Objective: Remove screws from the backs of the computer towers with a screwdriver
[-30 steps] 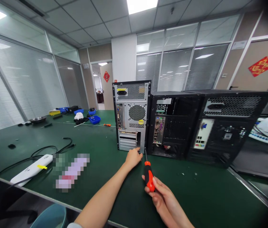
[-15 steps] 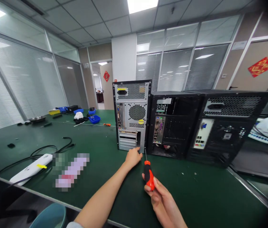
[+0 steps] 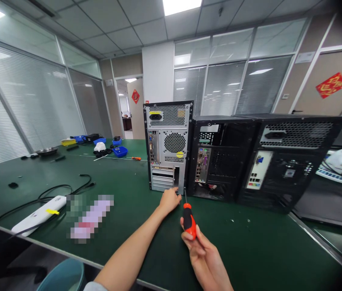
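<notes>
A silver computer case (image 3: 167,145) stands upright on the green table (image 3: 122,226), its back panel facing me. My left hand (image 3: 170,200) is at the bottom right corner of that panel, fingers curled against it; what they hold, if anything, is hidden. My right hand (image 3: 202,254) grips the red and black handle of a screwdriver (image 3: 188,218). Its shaft points up and away, the tip at the case's lower right edge beside my left fingers.
Two black computer cases (image 3: 219,155) (image 3: 292,159) stand to the right of the silver one. A white power strip (image 3: 39,214) with black cables lies at the left. Blue bins (image 3: 120,151), a metal bowl (image 3: 46,151) and another screwdriver (image 3: 136,159) sit far back. A teal bin (image 3: 63,277) is below the table edge.
My right hand and the screwdriver have shifted slightly up and toward the case. My left hand stays at the corner.
</notes>
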Available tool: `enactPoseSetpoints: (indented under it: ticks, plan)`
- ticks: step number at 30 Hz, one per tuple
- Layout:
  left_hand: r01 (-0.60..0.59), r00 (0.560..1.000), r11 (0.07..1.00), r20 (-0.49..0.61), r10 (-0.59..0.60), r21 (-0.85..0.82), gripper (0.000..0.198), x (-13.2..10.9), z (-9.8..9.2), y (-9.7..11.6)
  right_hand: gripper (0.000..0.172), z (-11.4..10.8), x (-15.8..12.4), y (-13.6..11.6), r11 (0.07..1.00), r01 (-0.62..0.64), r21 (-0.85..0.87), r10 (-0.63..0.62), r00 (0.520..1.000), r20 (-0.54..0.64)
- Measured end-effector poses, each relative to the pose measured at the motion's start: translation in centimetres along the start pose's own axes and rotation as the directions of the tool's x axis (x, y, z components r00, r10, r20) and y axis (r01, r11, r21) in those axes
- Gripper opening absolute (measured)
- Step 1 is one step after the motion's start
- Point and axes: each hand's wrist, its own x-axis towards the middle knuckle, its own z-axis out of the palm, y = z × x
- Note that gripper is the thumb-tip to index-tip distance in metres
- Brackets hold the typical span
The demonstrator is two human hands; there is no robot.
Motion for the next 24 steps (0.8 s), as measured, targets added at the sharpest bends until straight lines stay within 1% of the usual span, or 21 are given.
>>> enactPoseSetpoints:
  ticks: [2, 4, 6, 9, 10, 12, 14, 17, 20, 22, 23, 24]
  plan:
    - [0.011, 1.000, 1.000, 0.006, -0.011, 0.007, 0.044, 0.0, -0.1, 0.1, 0.038, -0.3, 0.1, 0.2, 1.000, -0.005, -0.008, 0.005, 1.000, 0.029]
    - [0.012, 1.000, 1.000, 0.009, -0.012, 0.014, 0.044, 0.0, -0.1, 0.1, 0.040, -0.4, 0.0, 0.2, 0.999, -0.029, 0.030, 0.028, 0.999, 0.042]
    - [0.009, 1.000, 1.000, 0.005, -0.009, 0.017, 0.044, -0.1, -0.1, 0.1, 0.040, -0.3, -0.2, 0.1, 0.986, -0.078, 0.144, 0.075, 0.997, 0.030]
    - [0.008, 1.000, 1.000, 0.000, -0.008, 0.004, 0.045, -0.1, 0.0, 0.1, 0.039, 0.0, -0.5, -0.2, 0.925, -0.137, 0.355, 0.145, 0.989, 0.003]
    - [0.004, 1.000, 1.000, -0.001, -0.004, -0.003, 0.045, -0.1, 0.0, 0.1, 0.038, 0.1, -0.5, -0.3, 0.906, -0.146, 0.398, 0.159, 0.987, 0.000]
    - [0.000, 1.000, 1.000, -0.004, 0.000, -0.006, 0.046, -0.1, 0.0, 0.1, 0.037, 0.4, -0.6, -0.4, 0.892, -0.157, 0.425, 0.170, 0.985, 0.007]
    - [0.002, 1.000, 1.000, -0.003, -0.002, 0.006, 0.045, -0.1, 0.0, 0.1, 0.035, 0.5, -0.6, -0.4, 0.905, -0.167, 0.391, 0.175, 0.985, 0.016]
    - [0.005, 1.000, 1.000, 0.005, -0.005, 0.030, 0.044, 0.0, -0.1, 0.1, 0.033, 0.6, -0.4, -0.2, 0.944, -0.184, 0.274, 0.187, 0.982, 0.016]
    - [-0.009, 1.000, 0.999, 0.007, 0.009, 0.036, 0.044, 0.1, -0.1, -0.1, 0.027, 0.6, -0.1, 0.1, 0.965, -0.181, 0.190, 0.189, 0.982, -0.022]
    - [-0.018, 1.000, 0.999, 0.007, 0.017, 0.041, 0.043, 0.1, -0.1, -0.2, 0.018, 0.7, 0.1, 0.3, 0.975, -0.157, 0.154, 0.167, 0.984, -0.057]
    - [-0.022, 1.000, 0.999, 0.007, 0.022, 0.042, 0.043, 0.1, -0.1, -0.2, 0.016, 0.7, 0.2, 0.5, 0.984, -0.133, 0.115, 0.142, 0.987, -0.075]
    - [-0.025, 1.000, 0.999, 0.007, 0.025, 0.043, 0.043, 0.1, -0.1, -0.2, 0.018, 0.8, 0.2, 0.6, 0.994, -0.095, 0.052, 0.100, 0.990, -0.096]
